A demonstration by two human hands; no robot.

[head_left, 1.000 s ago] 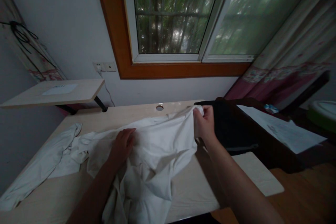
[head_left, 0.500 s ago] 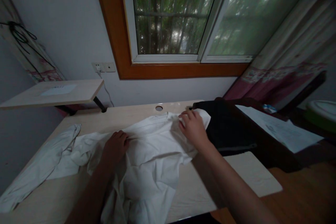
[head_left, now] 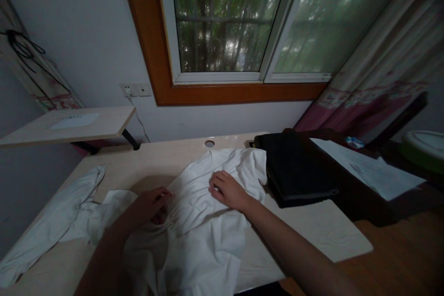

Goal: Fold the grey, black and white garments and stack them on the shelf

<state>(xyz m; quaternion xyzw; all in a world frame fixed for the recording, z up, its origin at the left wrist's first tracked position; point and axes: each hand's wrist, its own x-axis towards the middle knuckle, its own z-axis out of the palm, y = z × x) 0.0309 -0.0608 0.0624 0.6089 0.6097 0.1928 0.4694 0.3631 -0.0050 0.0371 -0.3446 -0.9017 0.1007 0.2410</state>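
A wrinkled white short-sleeved T-shirt (head_left: 204, 245) is spread across the pale desk and runs past its near edge. At the shirt's left side, my left hand (head_left: 154, 203) is closed on the cloth, its fingertips partly in shadow. My right hand (head_left: 227, 190) rests on the upper middle of the shirt with curled fingers, and creases gather under them. One sleeve lies to the right, touching a black flat case-like item (head_left: 294, 166). Another rumpled white garment (head_left: 65, 215) lies at the desk's left; my left forearm hides part of it.
A raised shelf (head_left: 114, 122) with a paper on it stands at the back left. The desk (head_left: 156, 157) has a round cable hole (head_left: 209, 143) near the wall. Right of the desk, a paper sheet (head_left: 364, 169) lies on a dark surface. A window is ahead.
Both hands have come nearer to me; the right one also moved left, off the shirt's far right corner. The shirt's top now lies flatter, its neckline and sleeve showing.
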